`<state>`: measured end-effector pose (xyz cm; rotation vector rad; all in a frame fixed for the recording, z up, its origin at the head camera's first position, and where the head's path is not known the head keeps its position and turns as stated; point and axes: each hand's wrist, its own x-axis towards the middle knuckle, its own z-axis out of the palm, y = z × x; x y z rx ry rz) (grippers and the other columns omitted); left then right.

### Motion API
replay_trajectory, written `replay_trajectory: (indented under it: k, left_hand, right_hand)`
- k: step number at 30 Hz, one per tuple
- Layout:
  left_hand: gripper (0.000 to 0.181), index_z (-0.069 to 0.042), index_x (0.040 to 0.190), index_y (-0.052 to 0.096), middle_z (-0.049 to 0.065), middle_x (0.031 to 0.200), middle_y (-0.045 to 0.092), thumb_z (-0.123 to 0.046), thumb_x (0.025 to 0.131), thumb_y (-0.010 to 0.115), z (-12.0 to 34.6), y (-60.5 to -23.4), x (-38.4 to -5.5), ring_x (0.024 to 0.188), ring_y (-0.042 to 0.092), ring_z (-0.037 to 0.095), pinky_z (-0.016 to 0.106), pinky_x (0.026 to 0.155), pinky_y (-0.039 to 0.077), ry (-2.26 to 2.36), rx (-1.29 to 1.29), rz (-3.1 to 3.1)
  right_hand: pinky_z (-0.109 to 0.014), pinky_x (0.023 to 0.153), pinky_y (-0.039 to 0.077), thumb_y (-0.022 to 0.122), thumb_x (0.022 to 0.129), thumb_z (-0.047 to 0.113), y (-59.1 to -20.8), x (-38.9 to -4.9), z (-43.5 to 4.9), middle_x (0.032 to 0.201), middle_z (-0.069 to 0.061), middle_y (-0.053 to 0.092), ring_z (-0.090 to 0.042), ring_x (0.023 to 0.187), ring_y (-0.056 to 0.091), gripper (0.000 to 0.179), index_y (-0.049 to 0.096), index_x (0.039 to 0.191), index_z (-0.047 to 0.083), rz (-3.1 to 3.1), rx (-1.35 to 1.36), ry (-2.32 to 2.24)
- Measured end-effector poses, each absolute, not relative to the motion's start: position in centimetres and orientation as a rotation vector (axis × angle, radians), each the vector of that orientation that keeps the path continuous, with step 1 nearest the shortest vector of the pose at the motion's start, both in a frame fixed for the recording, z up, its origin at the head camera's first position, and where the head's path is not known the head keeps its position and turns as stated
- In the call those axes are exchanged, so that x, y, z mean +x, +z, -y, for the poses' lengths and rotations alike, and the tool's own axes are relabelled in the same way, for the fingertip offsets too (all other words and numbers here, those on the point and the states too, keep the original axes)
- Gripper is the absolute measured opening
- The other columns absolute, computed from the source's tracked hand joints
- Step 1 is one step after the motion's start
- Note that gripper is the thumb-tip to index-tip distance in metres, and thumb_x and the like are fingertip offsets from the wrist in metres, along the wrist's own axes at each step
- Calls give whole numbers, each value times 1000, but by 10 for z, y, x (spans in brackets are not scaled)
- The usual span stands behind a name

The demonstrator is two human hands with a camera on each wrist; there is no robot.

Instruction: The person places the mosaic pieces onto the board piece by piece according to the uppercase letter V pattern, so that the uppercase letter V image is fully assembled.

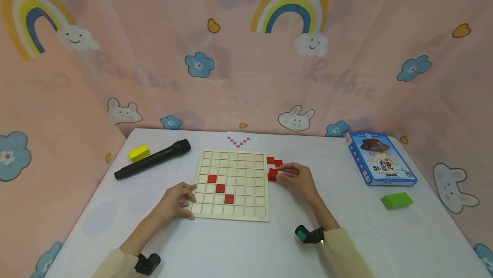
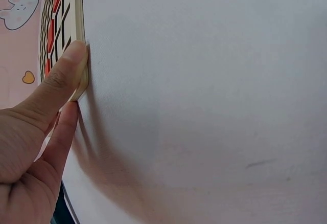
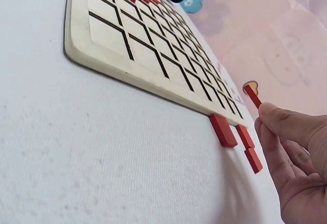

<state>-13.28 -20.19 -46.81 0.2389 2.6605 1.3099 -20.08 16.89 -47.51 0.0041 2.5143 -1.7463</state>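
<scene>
A cream grid board (image 1: 246, 219) lies on the table with three red square tiles in a diagonal, the middle one (image 1: 220, 188) among them. My left hand (image 1: 175, 203) holds the board's near left corner, thumb at the near edge and fingers along the left side. In the left wrist view the thumb (image 2: 59, 81) presses that corner. Just beyond the board's right edge, my right hand (image 1: 299, 179) pinches a thin red tile (image 3: 252, 96) between thumb and fingertips, raised off the table. Below it, loose red tiles (image 3: 223, 131) lie beside the board.
A small card with a V pattern of red squares (image 1: 238, 141) lies behind the board. At the left are a black microphone (image 1: 154, 159) and a yellow block (image 1: 138, 153). A blue game box (image 1: 379, 158) and a green block (image 1: 396, 201) sit at the right.
</scene>
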Motion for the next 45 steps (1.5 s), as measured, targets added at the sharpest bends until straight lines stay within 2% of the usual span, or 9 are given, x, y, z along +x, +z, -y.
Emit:
replay_trajectory:
  k: [7,23,35,45]
  left_hand:
    - [39,-4,78,63,21,125,56,4,50,89,202,-466,-133,116,54,42,26,78,58,1287,282,-2680]
    - [39,-4,78,63,20,126,57,5,50,89,202,-465,-131,117,53,40,26,78,58,1281,216,-2676]
    - [39,-6,78,63,19,128,57,4,50,89,200,-467,-133,119,52,39,26,79,58,1274,210,-2680]
    - [38,-4,79,63,22,127,56,1,52,89,204,-467,-133,116,53,42,26,78,58,1279,289,-2673]
  right_hand:
    - [-20,80,56,76,81,6,-473,-203,-148,106,-14,70,-21,92,68,28,67,107,1,-2465,-16,-1804]
    - [-31,85,57,78,78,6,-471,-208,-99,100,-12,71,-24,90,69,27,68,103,1,-2472,-82,-1823]
    - [-28,80,58,77,79,4,-471,-209,-64,93,-13,71,-21,80,70,22,68,99,-1,-2417,-140,-1879]
    - [-29,77,59,76,79,-1,-477,-213,-32,92,-16,71,-24,81,70,20,68,97,-4,-2471,-323,-1852]
